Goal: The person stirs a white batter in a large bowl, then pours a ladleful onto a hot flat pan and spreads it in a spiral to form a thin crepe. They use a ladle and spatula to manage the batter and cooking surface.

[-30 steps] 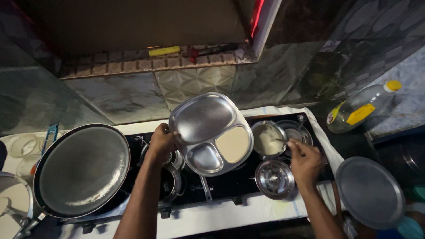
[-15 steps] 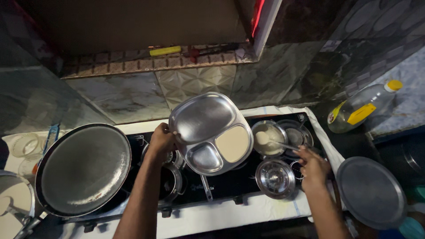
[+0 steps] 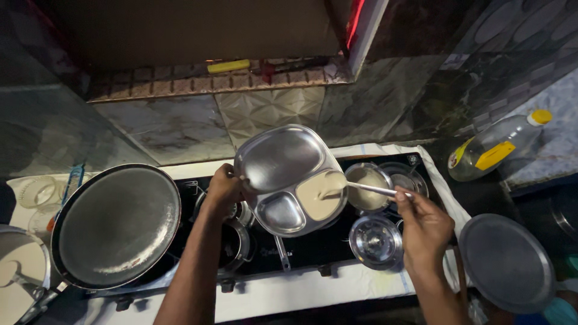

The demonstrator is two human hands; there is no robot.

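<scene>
Centre frame, the tray is shiny smooth steel, like the spoon. Lower left, the pan looks dull dark metal. Far right, the bottle is clear glossy plastic.

At the frame's centre, a silver steel compartment plate is filled with cream batter. At lower left, a dark grey round pan is seen. At upper right, a clear bottle is marked by a yellow cap and label.

We are looking down into a dim kitchen corner. Grey marbled wall tiles are backing a black glass stove, a patterned ledge is running above, and red light is glowing overhead.
</scene>
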